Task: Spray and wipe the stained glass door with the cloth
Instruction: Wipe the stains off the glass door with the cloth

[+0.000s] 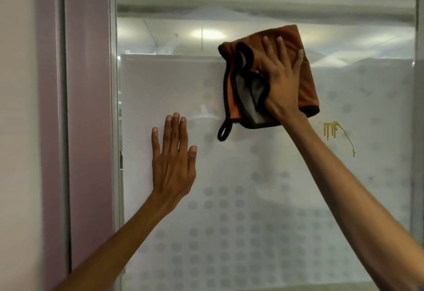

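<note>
Head view: right hand (283, 79) presses one cloth (307, 84) flat on glass door (252, 199); left hand (173, 164) flat, empty; one yellow stain (331, 129).

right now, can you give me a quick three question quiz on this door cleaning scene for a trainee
1. True or false: the right hand presses the cloth flat against the glass door.
2. Which way does the yellow stain lie from the cloth? A) lower right B) upper left C) directly above
3. Fill in: the left hand rests open on the ____, holding nothing.

Key: 1 true; 2 A; 3 glass.
</note>
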### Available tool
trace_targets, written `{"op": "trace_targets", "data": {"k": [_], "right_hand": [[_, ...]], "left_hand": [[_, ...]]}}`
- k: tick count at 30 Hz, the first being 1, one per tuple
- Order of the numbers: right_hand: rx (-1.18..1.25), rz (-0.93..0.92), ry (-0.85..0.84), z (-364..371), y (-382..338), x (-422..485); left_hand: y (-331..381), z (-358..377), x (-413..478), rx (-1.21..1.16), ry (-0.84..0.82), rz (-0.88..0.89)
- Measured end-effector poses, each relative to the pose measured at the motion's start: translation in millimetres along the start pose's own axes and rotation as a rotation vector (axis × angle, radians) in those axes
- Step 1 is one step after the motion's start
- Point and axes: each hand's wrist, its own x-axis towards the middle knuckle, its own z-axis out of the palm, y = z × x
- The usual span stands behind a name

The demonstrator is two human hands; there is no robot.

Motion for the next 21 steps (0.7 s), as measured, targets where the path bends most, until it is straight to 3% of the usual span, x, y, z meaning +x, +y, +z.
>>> {"op": "trace_targets", "data": {"k": [6,10,12,14,18,21], "right_hand": [[-0.026,-0.46,-0.165,1.9,6.6,-97.5],[-0.038,-0.552,-0.338,-8.8,16.8,-210.8],[-0.018,-0.614,-0.404,-18.3,26.5,-206.3],[0.044,-0.563,-0.378,-25.2,31.4,-160.5],[0.026,-0.274,-0.178,-27.6,41.5,-37.5],[0.057,-0.142,-0.066,-19.1,43.1,-3.5]], "left_hand": [[-2.3,1.6,-1.0,-0.02,0.039,0.017],[-1.6,1.5,-1.3,-0.037,0.034,0.013],[0.9,1.3,-1.9,-0.046,0.034,0.0],[7.9,2.0,-1.3,-0.051,0.042,-0.018],[16.6,4.4,0.3,-0.057,0.04,-0.025],[13.4,4.7,-0.6,-0.052,0.018,-0.003]]}}
